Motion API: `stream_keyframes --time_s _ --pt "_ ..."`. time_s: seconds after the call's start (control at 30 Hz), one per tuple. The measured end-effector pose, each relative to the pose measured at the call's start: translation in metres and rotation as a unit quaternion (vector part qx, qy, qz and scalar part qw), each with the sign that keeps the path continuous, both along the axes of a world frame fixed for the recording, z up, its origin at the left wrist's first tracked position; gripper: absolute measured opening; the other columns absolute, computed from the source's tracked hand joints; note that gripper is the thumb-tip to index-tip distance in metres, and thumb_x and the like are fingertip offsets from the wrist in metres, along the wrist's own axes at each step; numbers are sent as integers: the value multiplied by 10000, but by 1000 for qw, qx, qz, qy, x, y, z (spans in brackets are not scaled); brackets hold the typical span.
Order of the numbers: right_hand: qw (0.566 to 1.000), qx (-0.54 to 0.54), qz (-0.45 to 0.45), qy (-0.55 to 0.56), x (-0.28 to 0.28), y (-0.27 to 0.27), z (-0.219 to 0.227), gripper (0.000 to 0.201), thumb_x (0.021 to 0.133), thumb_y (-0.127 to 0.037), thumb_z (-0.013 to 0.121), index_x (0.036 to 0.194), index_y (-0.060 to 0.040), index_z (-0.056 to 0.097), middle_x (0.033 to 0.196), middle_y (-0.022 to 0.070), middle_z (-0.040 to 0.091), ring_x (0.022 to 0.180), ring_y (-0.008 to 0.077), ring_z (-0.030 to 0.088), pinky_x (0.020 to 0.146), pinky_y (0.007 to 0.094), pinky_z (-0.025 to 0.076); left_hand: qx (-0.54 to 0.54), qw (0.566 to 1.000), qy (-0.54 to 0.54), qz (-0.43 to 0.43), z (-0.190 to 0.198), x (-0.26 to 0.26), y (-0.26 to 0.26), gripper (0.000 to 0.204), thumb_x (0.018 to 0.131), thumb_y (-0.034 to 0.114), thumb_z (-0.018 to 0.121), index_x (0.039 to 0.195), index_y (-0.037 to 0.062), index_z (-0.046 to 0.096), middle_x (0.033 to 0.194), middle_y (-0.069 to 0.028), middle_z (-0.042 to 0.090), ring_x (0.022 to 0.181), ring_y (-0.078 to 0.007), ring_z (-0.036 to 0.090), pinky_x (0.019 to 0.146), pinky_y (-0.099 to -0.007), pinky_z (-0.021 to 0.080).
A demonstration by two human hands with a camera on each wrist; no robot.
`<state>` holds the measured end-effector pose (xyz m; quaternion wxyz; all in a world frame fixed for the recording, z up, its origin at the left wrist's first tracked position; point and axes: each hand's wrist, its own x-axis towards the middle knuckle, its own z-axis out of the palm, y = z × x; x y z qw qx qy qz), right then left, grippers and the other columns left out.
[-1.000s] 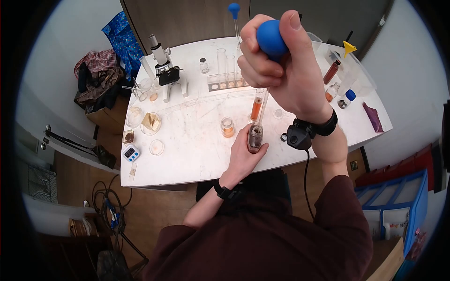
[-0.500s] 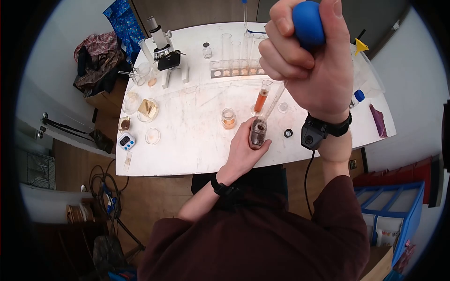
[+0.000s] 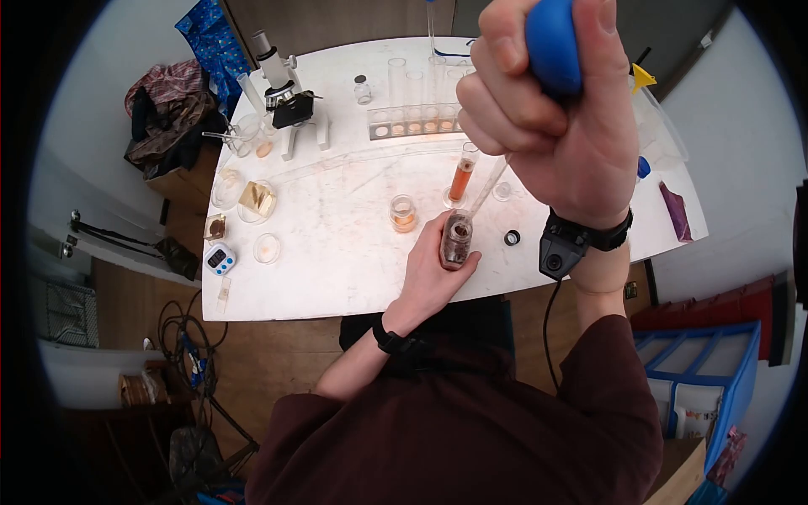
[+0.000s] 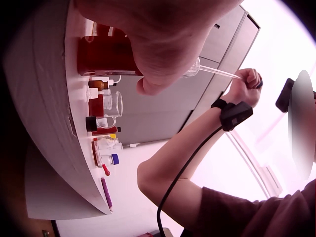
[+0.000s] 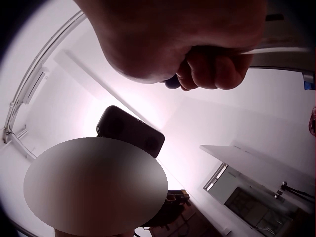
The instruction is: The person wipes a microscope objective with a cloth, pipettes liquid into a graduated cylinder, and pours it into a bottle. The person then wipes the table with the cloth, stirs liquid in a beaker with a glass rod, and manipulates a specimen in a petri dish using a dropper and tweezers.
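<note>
High over the table, my right hand (image 3: 576, 143) grips a blue rubber bulb (image 3: 553, 50), with the thumb pressed along its side. From beneath that fist a clear glass pipette (image 3: 488, 189) slants down to the mouth of a bottle (image 3: 456, 244). Around the bottle's left side wraps my left hand (image 3: 425, 278), keeping it upright near the front edge. In the left wrist view, dark red liquid (image 4: 106, 59) fills the lower part of the bottle. Just behind stands a measuring cylinder (image 3: 461, 178) of orange liquid; a small glass jar (image 3: 403, 216) is to the left.
A black ring-shaped cap (image 3: 512, 237) lies right of the bottle. Farther back stand a test tube rack (image 3: 404, 130) and a microscope (image 3: 290, 105). Petri dishes (image 3: 267, 248) and a timer (image 3: 220, 258) sit at the left; a purple strip (image 3: 673, 210) lies at the right edge.
My right hand has moved up and to the right with the bulb, and the pipette now leans more to the right. My left hand stays around the bottle.
</note>
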<state>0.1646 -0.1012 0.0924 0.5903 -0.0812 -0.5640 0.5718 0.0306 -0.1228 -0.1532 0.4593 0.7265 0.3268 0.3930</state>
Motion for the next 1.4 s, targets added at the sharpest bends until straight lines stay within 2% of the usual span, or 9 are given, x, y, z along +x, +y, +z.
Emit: stream_keyframes --time_s 0.33,0.47,0.53,0.63,0.77,0.93,1.07,1.13,1.4 --pt "978 -136 -141 -66 -17 -26 24 684 1054 -740 398 996 -79 568 626 -20 380 474 69 302 445 265 251 -18 1000 15 8 1 0 0 756 871 206 856 1475 -44 475 1258 -187 673 1159 -279 671 1023 -397 527" --pt "994 -65 -60 -70 -3 -15 12 686 1043 -747 418 994 -80 570 652 -10 409 486 74 319 458 259 272 -12 1000 10 5 -1 0 0 728 874 193 850 1473 -9 489 1284 -177 659 1180 -305 665 1023 -411 531" --pt "974 -138 -154 -96 -15 -28 23 683 1044 -743 426 983 -78 569 657 -9 418 501 73 332 473 251 279 -16 1000 3 2 -2 1 0 709 876 183 846 1472 20 498 1311 -170 643 1201 -334 659 1021 -425 536" --pt "955 -159 -191 -160 -21 -27 26 684 1042 -743 435 982 -76 571 658 -12 419 511 72 340 483 246 279 -16 1000 -1 0 -3 1 0 710 873 184 848 1469 20 499 1316 -170 640 1204 -336 658 1024 -426 533" --pt "962 -151 -182 -139 -18 -27 19 685 1045 -742 430 983 -76 573 656 -14 412 515 70 336 483 242 269 -20 1000 5 -4 -5 0 2 704 874 181 846 1466 19 502 1314 -169 639 1205 -335 655 1032 -422 528" --pt "993 -99 -1 -57 -2 -9 -2 712 1056 -751 397 994 -66 583 650 -26 400 513 64 335 480 229 265 -12 1000 1 -6 -7 1 2 698 872 174 848 1459 13 507 1310 -171 641 1199 -326 655 1038 -417 524" --pt "986 -139 -21 -90 -3 -10 -5 732 1056 -765 372 1010 -69 594 640 -26 398 508 58 339 475 233 263 -33 999 -7 -8 -5 2 2 690 866 160 851 1447 7 512 1301 -174 645 1195 -312 653 1042 -413 519" --pt "982 -18 -120 -148 -8 -6 -19 745 1030 -778 463 937 -47 571 629 -51 375 554 53 303 519 247 253 -37 999 -9 -5 -5 2 2 688 865 156 851 1444 5 513 1298 -174 646 1195 -308 652 1044 -412 518" --pt "984 -49 -94 -144 -5 -28 3 748 1030 -776 462 925 -45 576 627 -51 377 551 51 296 512 244 256 -38 999 5 -8 -7 1 2 694 865 160 850 1449 6 510 1301 -175 645 1202 -323 648 1052 -415 512"
